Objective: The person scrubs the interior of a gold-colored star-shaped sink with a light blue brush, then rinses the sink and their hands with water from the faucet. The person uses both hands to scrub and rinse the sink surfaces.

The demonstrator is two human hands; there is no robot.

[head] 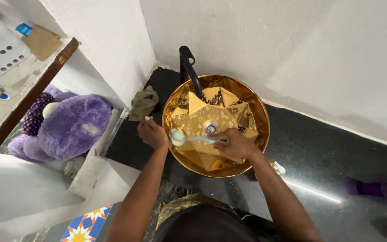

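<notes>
Forearms nearest camera. Left hand (152,133) loosely curled, resting on the black stone desk (323,152) beside the left rim of the faceted gold basin (258,112). Right hand (236,143) has fingers pinched on a pale green toothbrush (193,138), long axis left-right, head toward the left hand, over the basin near the drain (211,127).

We note the basin (247,103): gold, mirror-glossy metal look, faceted inside, with a duller steel drain (211,127). The faucet (189,67) reads as matt black. The counter (319,152) is polished black stone, speckled and reflective. The brush (189,138) in our right hand (234,144) looks like smooth pale plastic. A crumpled olive cloth (143,102) appears coarse. The plush toy (70,125) is shaggy purple fabric. The walls (256,40) are rough matt white.
</notes>
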